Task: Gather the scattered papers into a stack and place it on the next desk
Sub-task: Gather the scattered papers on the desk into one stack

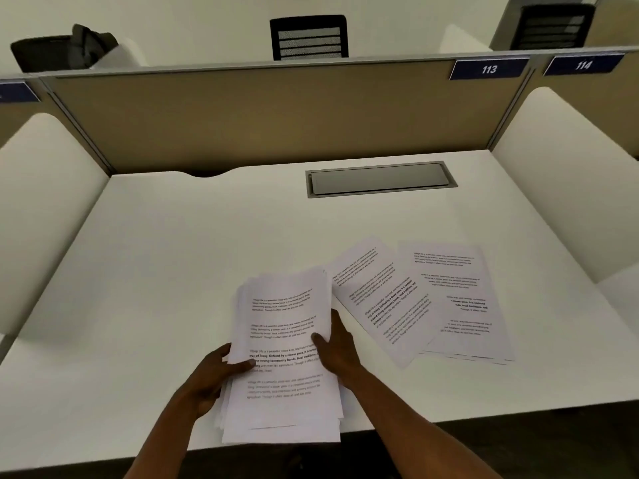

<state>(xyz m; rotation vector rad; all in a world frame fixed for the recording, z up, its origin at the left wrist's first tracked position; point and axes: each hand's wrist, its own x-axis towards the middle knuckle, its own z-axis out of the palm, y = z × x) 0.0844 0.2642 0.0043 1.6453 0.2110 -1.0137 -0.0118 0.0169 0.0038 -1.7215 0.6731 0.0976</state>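
Observation:
A loose stack of printed white papers is held over the front edge of the white desk. My left hand grips its left edge, thumb on top. My right hand grips its right edge, thumb on the top sheet. The sheets in the stack are uneven and fan out at the bottom. More printed papers lie flat on the desk to the right: a tilted sheet and an overlapping batch beside it.
A grey cable hatch is set in the desk near the back. Tan partition behind, white side dividers left and right. Labels 113 and 114 mark desks; desk 114 lies right. Chairs stand beyond.

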